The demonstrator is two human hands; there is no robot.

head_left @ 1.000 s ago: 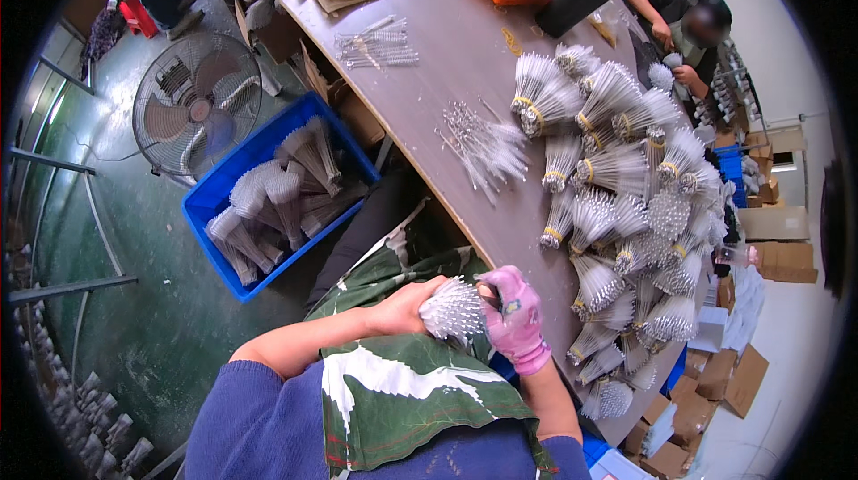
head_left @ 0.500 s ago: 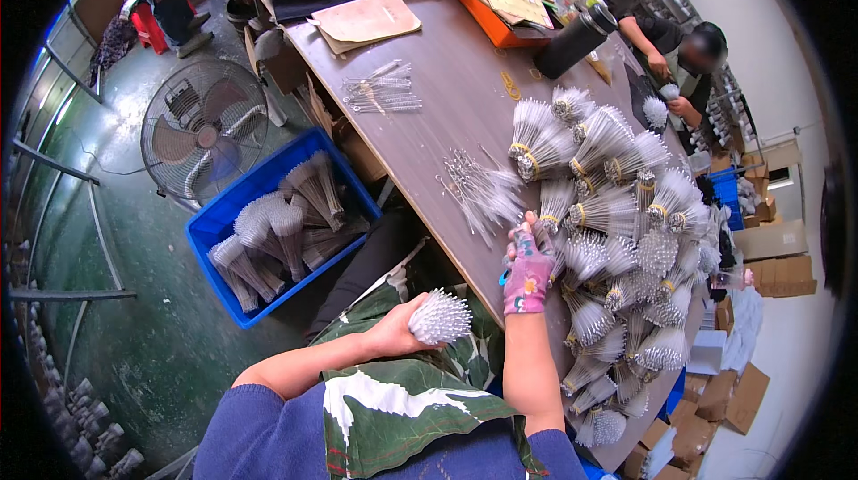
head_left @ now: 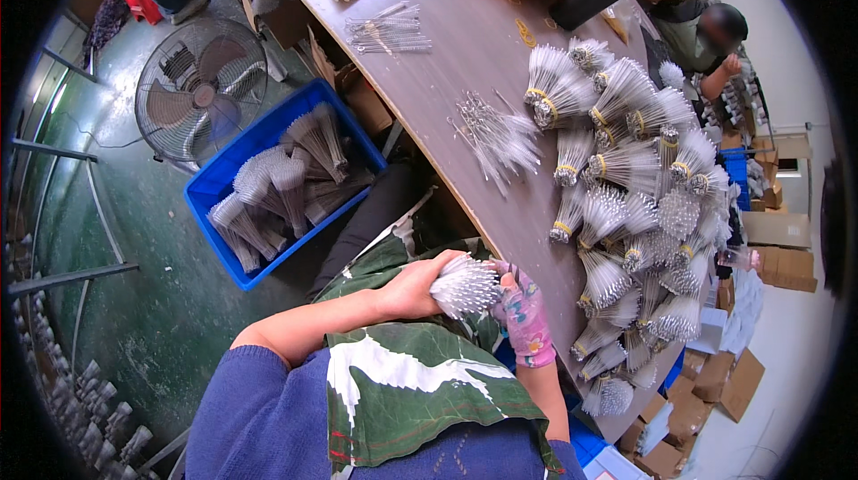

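One view only: head cam, worn high, looks steeply down over the person's lap, close to both hands (head_left: 474, 292). Fisheye bends the long brown wooden counter (head_left: 465, 60) toward upper right; green floor at left.

The left hand (head_left: 413, 286) hides the white bundle's (head_left: 465, 285) lower end.

Both hands on one bundle, at the table edge.
Left hand (head_left: 413, 288) grips bundle (head_left: 465, 285); gloved right hand (head_left: 523, 315) touches its far side. Banded bundles (head_left: 626, 212) piled on table (head_left: 465, 69), blue crate (head_left: 268, 185) and fan (head_left: 198, 91) on floor.
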